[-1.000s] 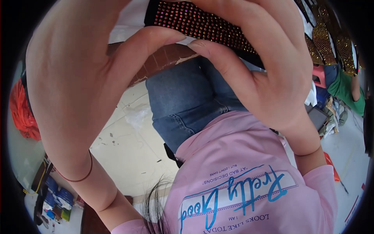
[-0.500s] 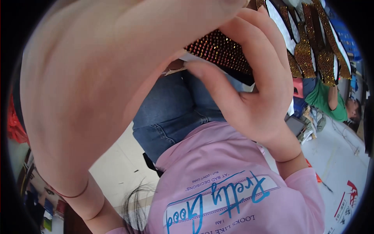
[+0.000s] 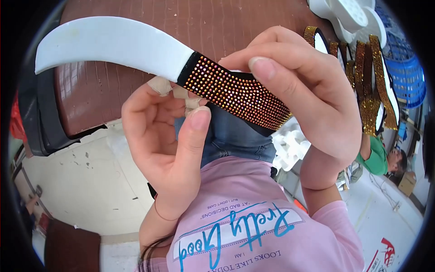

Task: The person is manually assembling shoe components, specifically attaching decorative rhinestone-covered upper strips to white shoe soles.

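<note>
Open room over brown tabletop [image 3: 136, 86] upper left, btwn white strip end [image 3: 108, 43] and table edge. Blocked upper right: row of gold-studded bands [image 3: 369, 77] just beside right hand [image 3: 308, 99], white plastic pieces [image 3: 349, 13] and blue basket [image 3: 405, 77] behind. Below hands, lap and pale floor [image 3: 86, 181] free.

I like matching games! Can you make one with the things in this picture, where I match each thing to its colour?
Things:
1. Curved bare end of the held piece
2. Studded strip between the left hand and right hand
3. Basket at the right edge
4. Shirt

Colours:
A. pink
B. white
C. black with gold and orange studs
D. blue

Pairs: 1-B, 2-C, 3-D, 4-A
</note>
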{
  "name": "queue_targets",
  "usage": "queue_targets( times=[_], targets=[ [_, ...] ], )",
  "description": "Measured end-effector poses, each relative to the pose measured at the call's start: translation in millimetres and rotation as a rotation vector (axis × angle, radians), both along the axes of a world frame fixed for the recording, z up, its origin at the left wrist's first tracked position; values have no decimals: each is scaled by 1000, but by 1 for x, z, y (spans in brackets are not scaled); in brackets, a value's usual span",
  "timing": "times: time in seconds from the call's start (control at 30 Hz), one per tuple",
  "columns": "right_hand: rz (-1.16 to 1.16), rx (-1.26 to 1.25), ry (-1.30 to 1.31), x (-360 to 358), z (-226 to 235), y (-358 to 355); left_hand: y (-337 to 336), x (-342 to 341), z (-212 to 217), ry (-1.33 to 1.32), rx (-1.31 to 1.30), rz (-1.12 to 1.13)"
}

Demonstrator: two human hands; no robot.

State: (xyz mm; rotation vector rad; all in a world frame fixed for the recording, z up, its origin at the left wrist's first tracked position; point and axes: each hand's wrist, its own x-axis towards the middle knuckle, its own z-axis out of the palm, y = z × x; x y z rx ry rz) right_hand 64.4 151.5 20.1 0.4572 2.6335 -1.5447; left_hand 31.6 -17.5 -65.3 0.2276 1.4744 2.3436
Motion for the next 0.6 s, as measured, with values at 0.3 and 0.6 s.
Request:
queue_targets(
  times=[0.3,0.6],
  targets=[
    [89,-120,60,-6,5,25,23,-1,27,-94,-98,-14],
    [-67,-225,154,-27,-9,2,22,-8,15,-63,-26,117]
  ],
)
